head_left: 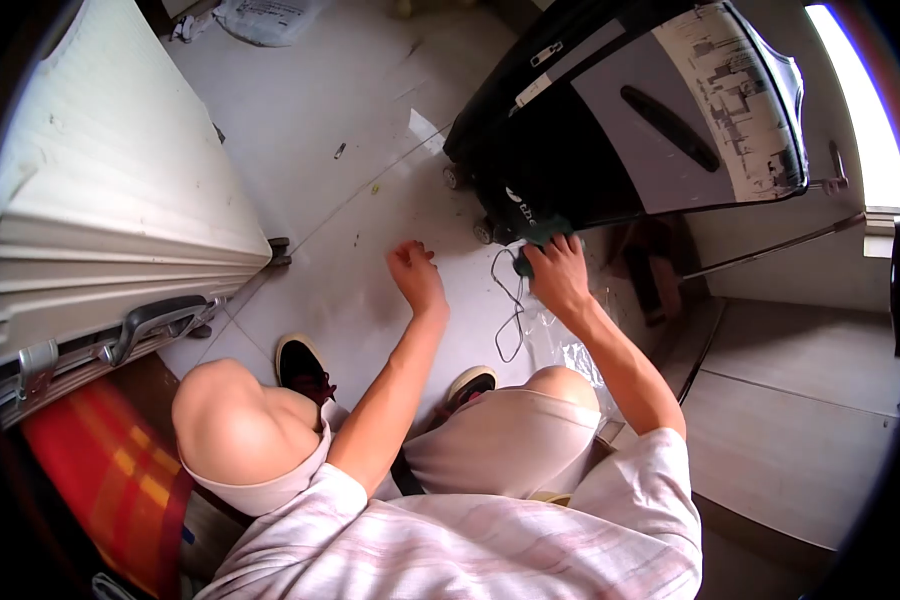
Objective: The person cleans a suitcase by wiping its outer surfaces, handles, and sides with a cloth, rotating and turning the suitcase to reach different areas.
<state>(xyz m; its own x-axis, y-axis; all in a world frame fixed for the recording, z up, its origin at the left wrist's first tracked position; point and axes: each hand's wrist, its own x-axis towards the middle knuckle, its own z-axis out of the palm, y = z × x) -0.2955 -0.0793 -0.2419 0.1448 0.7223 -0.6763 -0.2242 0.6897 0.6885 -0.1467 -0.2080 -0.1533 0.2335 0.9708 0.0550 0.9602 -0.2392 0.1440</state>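
My right hand [560, 272] is closed on a dark green object [545, 236], which lies against the lower edge of a black and grey suitcase [590, 130] with small wheels. A thin dark cord [516, 318] trails in loops from beside this hand onto the floor. My left hand [415, 272] hangs over the tiled floor between the two suitcases, its fingers curled; whether anything small is in them I cannot make out.
A ribbed cream hard suitcase [120, 200] stands at the left. Clear plastic wrapping [575, 358] lies near my right knee. Red and orange cloth [115, 470] is at the lower left, a wooden cabinet [800, 410] at the right, a plastic bag [268, 20] at the top.
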